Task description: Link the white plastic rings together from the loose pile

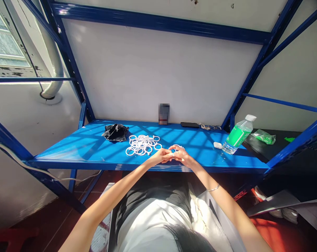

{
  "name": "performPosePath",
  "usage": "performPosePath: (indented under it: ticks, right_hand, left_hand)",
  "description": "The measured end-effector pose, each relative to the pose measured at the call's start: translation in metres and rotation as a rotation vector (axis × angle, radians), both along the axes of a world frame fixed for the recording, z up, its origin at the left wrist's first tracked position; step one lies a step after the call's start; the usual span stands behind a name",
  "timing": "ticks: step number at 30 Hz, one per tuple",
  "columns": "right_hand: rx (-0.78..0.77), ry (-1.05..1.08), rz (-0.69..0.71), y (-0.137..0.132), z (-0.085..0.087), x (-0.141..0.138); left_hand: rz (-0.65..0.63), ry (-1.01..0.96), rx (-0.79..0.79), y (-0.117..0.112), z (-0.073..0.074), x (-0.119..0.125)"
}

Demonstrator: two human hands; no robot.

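My left hand (161, 156) and my right hand (181, 155) meet over the front part of the blue shelf (95, 150). Both have their fingers pinched together around a small white ring (173, 153) held between them. A few more white rings (180, 147) seem to lie just behind my right hand. A pile of several white plastic rings (142, 144) lies on the shelf to the left of my hands. A silver bracelet (213, 188) sits on my right wrist.
A crumpled black bag (115, 132) lies behind the ring pile. A green-labelled water bottle (238, 134) leans at the right beside a small white case (217, 145). A dark phone (189, 124), a cable and a small box (163, 114) stand by the back wall. Blue rack posts frame both sides.
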State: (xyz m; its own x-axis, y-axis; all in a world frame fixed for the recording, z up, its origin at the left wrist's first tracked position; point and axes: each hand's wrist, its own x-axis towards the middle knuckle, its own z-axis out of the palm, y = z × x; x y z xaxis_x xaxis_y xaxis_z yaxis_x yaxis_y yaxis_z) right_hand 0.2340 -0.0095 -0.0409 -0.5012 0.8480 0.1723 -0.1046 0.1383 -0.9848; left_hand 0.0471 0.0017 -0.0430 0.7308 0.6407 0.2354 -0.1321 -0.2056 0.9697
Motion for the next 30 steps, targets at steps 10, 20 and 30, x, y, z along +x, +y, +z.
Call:
performPosePath:
  ticks: [10,20,30]
  right_hand:
    - [0.061,0.151,-0.131,0.008,-0.012,-0.010]
    - [0.147,0.148,-0.215,0.004,-0.009,-0.014]
    - [0.133,0.136,-0.350,0.009,-0.013,-0.013]
  left_hand:
    - [0.262,-0.076,-0.088,0.004,0.000,0.007]
    - [0.371,-0.165,-0.035,0.003,-0.001,0.009]
    - [0.514,-0.096,0.245,-0.009,-0.005,0.014]
